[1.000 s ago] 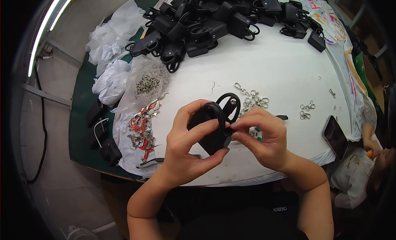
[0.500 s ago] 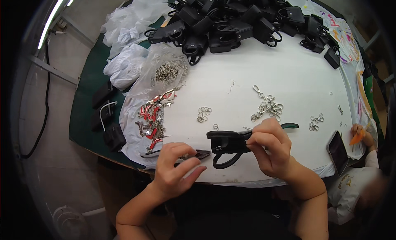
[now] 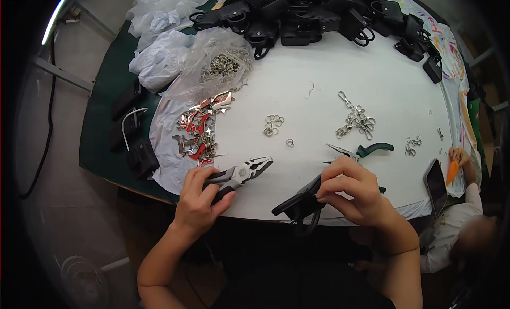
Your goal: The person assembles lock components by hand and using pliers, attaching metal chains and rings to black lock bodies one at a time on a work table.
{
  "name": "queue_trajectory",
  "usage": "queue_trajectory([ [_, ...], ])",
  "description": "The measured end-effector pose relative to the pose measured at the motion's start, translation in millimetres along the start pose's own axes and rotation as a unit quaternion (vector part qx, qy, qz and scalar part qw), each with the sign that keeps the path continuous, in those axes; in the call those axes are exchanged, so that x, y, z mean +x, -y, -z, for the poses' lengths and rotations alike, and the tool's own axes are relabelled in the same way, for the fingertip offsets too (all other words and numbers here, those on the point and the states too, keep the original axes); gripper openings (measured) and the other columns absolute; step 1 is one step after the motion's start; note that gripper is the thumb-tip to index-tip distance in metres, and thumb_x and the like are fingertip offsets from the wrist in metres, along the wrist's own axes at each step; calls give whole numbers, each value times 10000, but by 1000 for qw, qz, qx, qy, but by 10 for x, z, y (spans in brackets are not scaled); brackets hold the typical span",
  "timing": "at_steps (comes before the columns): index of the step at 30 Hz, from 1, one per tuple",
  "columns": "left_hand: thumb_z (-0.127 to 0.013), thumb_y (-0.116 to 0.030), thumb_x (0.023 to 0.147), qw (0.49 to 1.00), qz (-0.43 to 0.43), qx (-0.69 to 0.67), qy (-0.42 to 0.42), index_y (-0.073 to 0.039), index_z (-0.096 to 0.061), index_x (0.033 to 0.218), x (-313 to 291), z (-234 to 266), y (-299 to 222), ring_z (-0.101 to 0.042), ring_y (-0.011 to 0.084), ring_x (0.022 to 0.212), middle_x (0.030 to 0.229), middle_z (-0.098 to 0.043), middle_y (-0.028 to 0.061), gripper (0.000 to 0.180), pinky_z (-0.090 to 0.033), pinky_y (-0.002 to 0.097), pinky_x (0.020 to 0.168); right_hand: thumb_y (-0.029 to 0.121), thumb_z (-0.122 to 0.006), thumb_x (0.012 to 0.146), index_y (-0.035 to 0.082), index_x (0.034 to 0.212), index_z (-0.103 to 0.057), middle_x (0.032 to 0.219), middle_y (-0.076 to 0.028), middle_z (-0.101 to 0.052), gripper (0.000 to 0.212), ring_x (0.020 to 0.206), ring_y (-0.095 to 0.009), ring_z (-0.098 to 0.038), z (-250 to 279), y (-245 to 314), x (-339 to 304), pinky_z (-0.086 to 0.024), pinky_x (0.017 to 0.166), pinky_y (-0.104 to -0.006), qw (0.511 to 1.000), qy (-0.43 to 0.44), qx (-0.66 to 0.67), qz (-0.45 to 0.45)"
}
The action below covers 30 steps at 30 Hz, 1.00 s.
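Observation:
My left hand [image 3: 201, 198] is wrapped round the grey-and-black handles of combination pliers [image 3: 245, 173], whose jaws are slightly apart and point up and right. At the table's front edge, my right hand [image 3: 350, 191] pinches a small black case with a loop handle [image 3: 304, 202], which tilts down to the left. Just beyond that hand lie green-and-black-handled long-nose pliers [image 3: 348, 151], partly hidden by it. Several metal rings [image 3: 272, 124] and a smaller ring cluster [image 3: 289, 143] lie on the white table top. Silver swivel clasps [image 3: 357, 122] are heaped farther right.
Many black cases [image 3: 297, 22] are piled at the back. Red and silver charms [image 3: 199, 131] and a clear bag of metal fittings [image 3: 223, 65] lie left. A phone [image 3: 435, 187] is at the right edge, near another person's hand [image 3: 461, 159] with an orange object [image 3: 452, 172].
My left hand has taken up the combination pliers from the table. The black case in my right hand has tilted and come nearer the front edge. The view has shifted slightly.

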<state>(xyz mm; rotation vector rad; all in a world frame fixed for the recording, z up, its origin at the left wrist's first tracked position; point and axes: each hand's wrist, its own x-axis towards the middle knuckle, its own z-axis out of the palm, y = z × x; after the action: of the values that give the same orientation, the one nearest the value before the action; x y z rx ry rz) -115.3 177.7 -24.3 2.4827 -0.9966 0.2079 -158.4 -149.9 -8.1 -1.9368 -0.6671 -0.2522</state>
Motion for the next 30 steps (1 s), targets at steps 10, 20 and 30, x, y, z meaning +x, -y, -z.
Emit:
queue_trajectory([
  [10, -870, -116, 550, 991, -7, -14, 131, 30, -631, 754, 282, 697, -482, -599, 333, 978, 1123, -601, 167, 347, -529, 414, 763, -10, -821, 717, 46, 899, -665, 872, -66, -602, 246, 690, -215, -517, -303, 77, -80, -396, 595, -337, 992, -103, -63, 25],
  [20, -869, -132, 524, 985, -1, 70, 159, 42, -639, 775, 267, 763, -592, -589, 372, 1056, 1257, -598, 197, 382, -504, 461, 860, 12, -822, 702, 39, 891, -666, 863, -67, -610, 246, 672, -221, -522, -400, 91, -33, -402, 602, -343, 986, -99, -94, 95],
  [30, -826, -154, 493, 979, -95, 62, 172, -4, -610, 723, 415, 766, -454, -596, 319, 952, 1072, -606, 143, 349, -495, 434, 808, 129, -866, 693, 45, 991, -687, 938, -72, -636, 358, 770, -230, -559, -234, 66, -143, -438, 682, -369, 993, -66, -74, 67],
])
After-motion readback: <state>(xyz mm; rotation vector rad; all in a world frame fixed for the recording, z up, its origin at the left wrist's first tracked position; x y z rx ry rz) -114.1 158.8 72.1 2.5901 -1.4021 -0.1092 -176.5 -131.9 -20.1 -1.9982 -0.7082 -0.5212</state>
